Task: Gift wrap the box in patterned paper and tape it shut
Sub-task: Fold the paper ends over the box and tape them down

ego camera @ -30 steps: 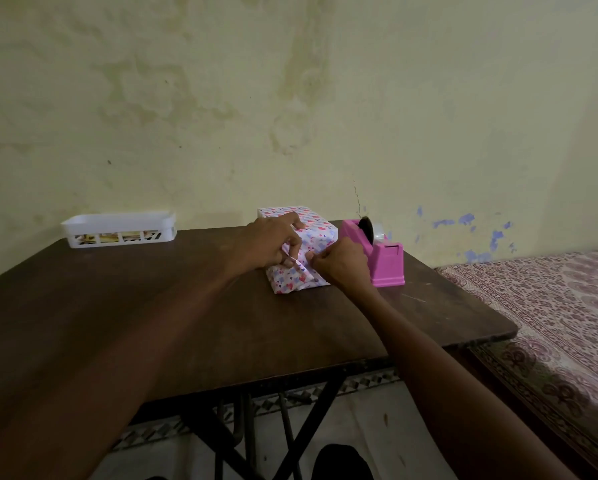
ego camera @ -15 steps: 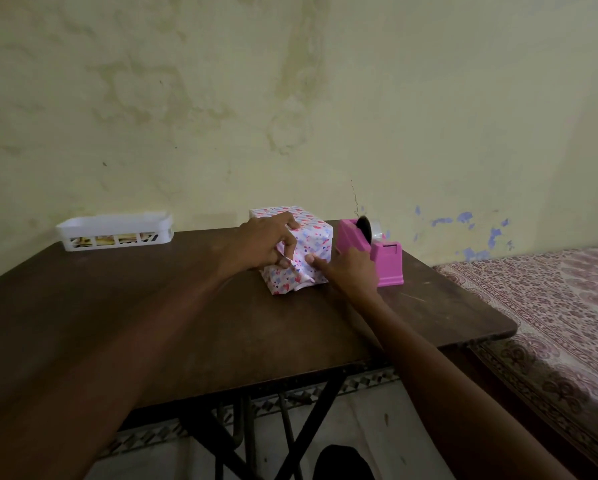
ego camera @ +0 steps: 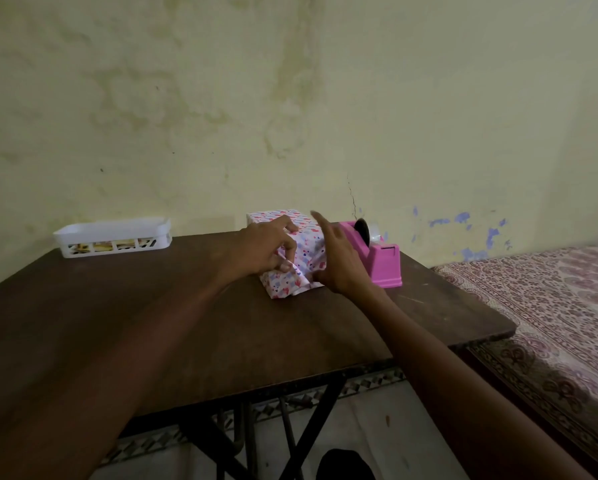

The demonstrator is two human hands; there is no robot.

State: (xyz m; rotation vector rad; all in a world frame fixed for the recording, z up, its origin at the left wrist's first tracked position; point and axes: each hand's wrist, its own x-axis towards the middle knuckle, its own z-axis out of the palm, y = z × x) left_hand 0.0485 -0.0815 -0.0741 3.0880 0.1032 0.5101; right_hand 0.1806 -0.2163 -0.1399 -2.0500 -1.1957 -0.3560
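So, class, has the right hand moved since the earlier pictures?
Yes. Judged against the pink tape dispenser, the right hand has lifted: its fingers, earlier low on the near end of the wrapped box, now point up beside its top.

A box (ego camera: 302, 252) sits on a table (ego camera: 186, 323), between two hands.
The left hand (ego camera: 263, 249) holds the box from its left side, and the right hand (ego camera: 337, 263) touches its right side. A tape holder (ego camera: 384, 263) stands just right of the right hand. A tray (ego camera: 114, 237) sits far left of the left hand, at the table's back edge. A bed (ego camera: 550, 299) lies further right, past the table.
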